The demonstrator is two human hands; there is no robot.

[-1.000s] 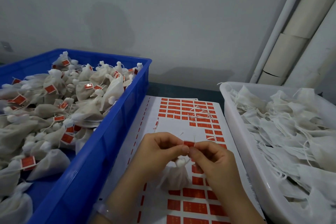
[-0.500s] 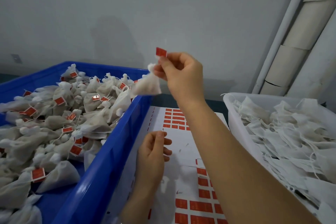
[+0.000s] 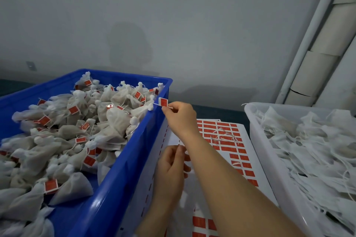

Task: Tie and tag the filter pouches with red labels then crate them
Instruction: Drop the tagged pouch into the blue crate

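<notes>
Head view: at centre frame the right hand [image 3: 179,115] pinches the string of a tagged pouch [image 3: 143,109] just beside its red label [image 3: 163,101]. The pouch lies at the blue crate's [image 3: 131,159] right rim, among many finished ones. The left hand [image 3: 171,167], lower centre, is loosely curled, and whether it grips anything is unclear. The white bin [image 3: 258,140] at right holds plenty of untied pouches, so much is likely left. The label sheet [image 3: 237,150] is partly used.

Right hand [image 3: 179,117] apparently pinches red label [image 3: 163,101] at blue crate [image 3: 123,169] rim.

You have dim, flat light; a faint shadow [image 3: 129,44] on the wall [image 3: 221,25] at twelve o'clock; edges bow, detail soft.
</notes>
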